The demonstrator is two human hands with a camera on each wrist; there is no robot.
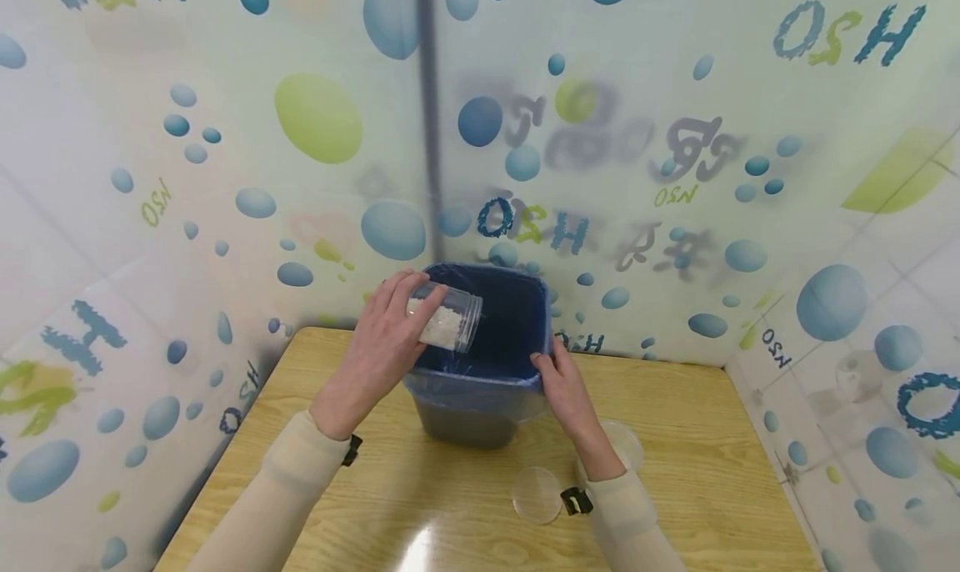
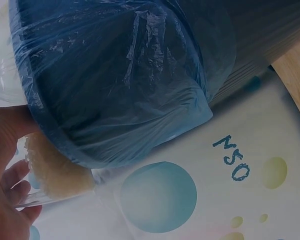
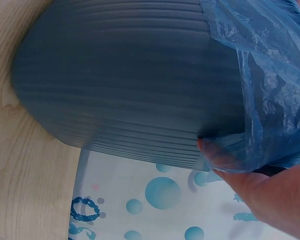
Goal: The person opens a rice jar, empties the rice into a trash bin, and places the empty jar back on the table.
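The left hand (image 1: pixel 382 338) grips a tipped jar (image 1: pixel 447 317) over the bin (image 1: pixel 480 405), whose rim the right hand (image 1: pixel 564 384) pinches; white bits could spill outside.

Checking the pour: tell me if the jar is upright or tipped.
Tipped: the left hand holds the jar on its side, mouth over the bin.

Grey bin (image 1: pixel 465 422), blue liner (image 1: pixel 517 322), white granules (image 1: pixel 442 326)

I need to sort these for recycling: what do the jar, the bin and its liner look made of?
The jar looks like clear rigid plastic, since its white grains show through, though glass is possible. The bin seems matte grey moulded plastic with fine horizontal ridges. The liner is thin, glossy blue plastic film, wrinkled and translucent.
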